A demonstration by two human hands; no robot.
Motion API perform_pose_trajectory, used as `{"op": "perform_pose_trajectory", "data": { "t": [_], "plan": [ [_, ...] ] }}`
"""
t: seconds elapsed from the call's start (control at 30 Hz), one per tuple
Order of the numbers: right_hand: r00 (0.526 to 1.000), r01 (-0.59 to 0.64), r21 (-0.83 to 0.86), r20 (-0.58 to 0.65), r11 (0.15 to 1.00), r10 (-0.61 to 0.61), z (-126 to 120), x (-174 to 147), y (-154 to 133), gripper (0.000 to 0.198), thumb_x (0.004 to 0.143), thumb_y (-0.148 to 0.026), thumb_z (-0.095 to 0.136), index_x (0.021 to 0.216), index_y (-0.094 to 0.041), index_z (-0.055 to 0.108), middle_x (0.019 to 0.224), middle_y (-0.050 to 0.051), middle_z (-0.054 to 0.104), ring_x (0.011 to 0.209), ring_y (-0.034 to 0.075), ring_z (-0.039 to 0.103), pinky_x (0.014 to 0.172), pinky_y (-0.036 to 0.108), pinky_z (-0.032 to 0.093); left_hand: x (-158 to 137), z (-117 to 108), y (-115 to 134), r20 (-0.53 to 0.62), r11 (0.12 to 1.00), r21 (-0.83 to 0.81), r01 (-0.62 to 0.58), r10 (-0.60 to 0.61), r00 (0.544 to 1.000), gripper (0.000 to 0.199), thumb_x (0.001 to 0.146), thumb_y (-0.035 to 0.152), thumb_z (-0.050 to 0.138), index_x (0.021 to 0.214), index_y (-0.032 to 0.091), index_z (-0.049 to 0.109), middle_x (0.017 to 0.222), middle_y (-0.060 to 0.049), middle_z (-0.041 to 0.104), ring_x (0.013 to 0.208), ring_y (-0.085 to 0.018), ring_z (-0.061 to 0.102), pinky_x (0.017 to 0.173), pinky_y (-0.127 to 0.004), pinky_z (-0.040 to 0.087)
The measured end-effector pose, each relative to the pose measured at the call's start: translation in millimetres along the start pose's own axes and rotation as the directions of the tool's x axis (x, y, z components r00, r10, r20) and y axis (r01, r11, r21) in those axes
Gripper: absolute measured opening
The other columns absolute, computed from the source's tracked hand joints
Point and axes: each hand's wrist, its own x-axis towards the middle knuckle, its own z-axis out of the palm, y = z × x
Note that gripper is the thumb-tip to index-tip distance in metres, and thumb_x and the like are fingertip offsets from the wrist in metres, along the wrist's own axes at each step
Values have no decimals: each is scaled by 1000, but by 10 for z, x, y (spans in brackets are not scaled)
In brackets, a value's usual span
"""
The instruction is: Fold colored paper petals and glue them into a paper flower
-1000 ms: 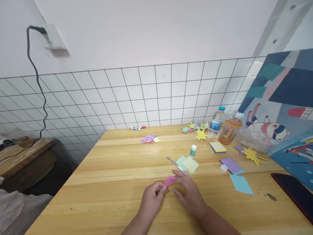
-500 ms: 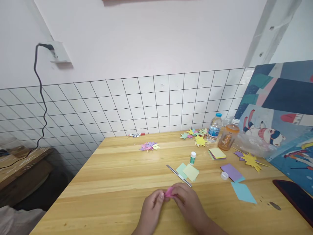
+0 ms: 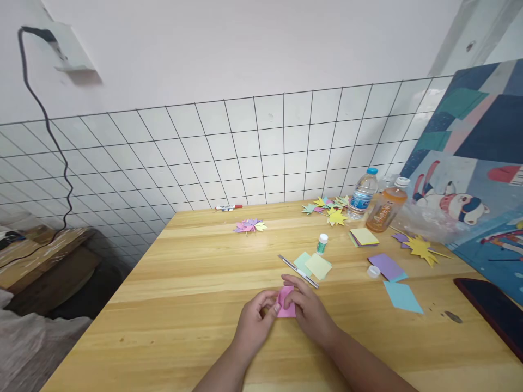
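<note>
A small pink paper point(image 3: 288, 311) is between my two hands just above the front of the wooden table. My left hand point(image 3: 256, 318) pinches its left edge between thumb and fingers. On the other side, my right hand point(image 3: 309, 313) grips the paper, its fingers curled over the top and face. The sheet looks partly opened, with a bend near its left side; the fingers cover some of it. Just beyond my hands lie a craft knife point(image 3: 297, 270) and pale green and cream paper squares point(image 3: 318, 266).
A glue bottle point(image 3: 322, 244), its white cap point(image 3: 373, 271), purple paper point(image 3: 387, 265) and blue paper point(image 3: 403, 296) lie to the right. Paper stars point(image 3: 336, 217), a water bottle point(image 3: 363, 195) and an orange drink bottle point(image 3: 387, 207) stand farther back. A dark phone-like slab point(image 3: 490, 310) is at right.
The pink paper, earlier small and folded between my fingertips, now shows a wider, flatter face. My right fingers have spread over it. The view has tilted down.
</note>
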Motion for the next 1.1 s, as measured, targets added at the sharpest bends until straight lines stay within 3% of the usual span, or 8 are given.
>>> {"op": "perform_pose_trajectory", "data": {
  "t": [0.23, 0.33, 0.5, 0.67, 0.73, 0.8, 0.87, 1.1],
  "plan": [
    [1000, -7, 30, 2, 1000, 7, 14, -10, 52, 42, 68, 5, 41, 85, -24, 66, 140, 4, 35, 120, 19, 45, 95, 38, 41, 34, -5, 39, -64, 992, -130, -3, -6, 998, 32, 83, 37, 53, 108, 18, 61, 103, -9, 69, 93, -21, 64, 84, -30, 47],
    [998, -63, 87, 22, 994, 62, 9, 13, 55, 30, 74, -3, 52, 83, -25, 70, 143, 4, 33, 119, 21, 47, 95, 37, 42, 50, -13, 32, -128, 988, -151, 11, -30, 991, 33, 81, 38, 55, 106, 18, 63, 99, -9, 70, 90, -22, 65, 81, -30, 48],
    [988, -155, 250, 46, 956, 148, -12, 41, 70, 15, 79, -18, 59, 81, -25, 71, 132, 8, 49, 103, 19, 60, 91, 35, 46, 50, -9, -39, -117, 998, -59, 21, -28, 993, 29, 79, 34, 57, 103, 17, 62, 83, -5, 70, 76, -19, 64, 71, -27, 48],
    [973, -232, 240, 47, 942, 228, -38, 78, 39, 7, 75, -22, 64, 79, -21, 69, 120, 9, 60, 120, 24, 48, 96, 36, 41, 49, 6, -73, -117, 999, 16, 32, -30, 993, 27, 78, 31, 58, 101, 17, 62, 78, -3, 69, 71, -17, 62, 64, -24, 46],
    [967, -253, 212, 86, 944, 240, -39, 93, 9, 6, 74, -20, 64, 77, -21, 69, 103, 8, 68, 111, 23, 56, 91, 35, 43, 48, 5, -46, -96, 999, -22, 30, -32, 995, 28, 78, 32, 58, 101, 16, 62, 82, -4, 70, 76, -18, 63, 69, -25, 47],
    [961, -275, 189, 79, 943, 264, -33, 101, -13, 6, 74, -19, 62, 74, -21, 68, 84, 4, 70, 88, 20, 64, 80, 31, 47, 47, -2, -9, -87, 998, -61, 20, -25, 996, 30, 79, 34, 58, 102, 16, 61, 86, -6, 70, 81, -19, 64, 74, -26, 47],
    [955, -297, 195, 30, 935, 297, -24, 100, -14, 7, 75, -20, 61, 73, -20, 67, 73, 2, 67, 71, 16, 62, 69, 28, 48, 49, -11, 22, -98, 999, -46, 12, -16, 995, 32, 80, 37, 57, 103, 16, 60, 85, -6, 70, 81, -19, 63, 75, -27, 47],
    [937, -301, 394, -49, 869, 347, 4, 81, 70, 8, 76, -26, 59, 75, -18, 62, 74, 2, 64, 68, 14, 59, 64, 25, 48, 59, 15, 12, -26, 986, 159, 39, -35, 999, 30, 83, 42, 50, 85, 18, 67, 73, -4, 69, 71, -19, 63, 67, -26, 46]
  ]
}}
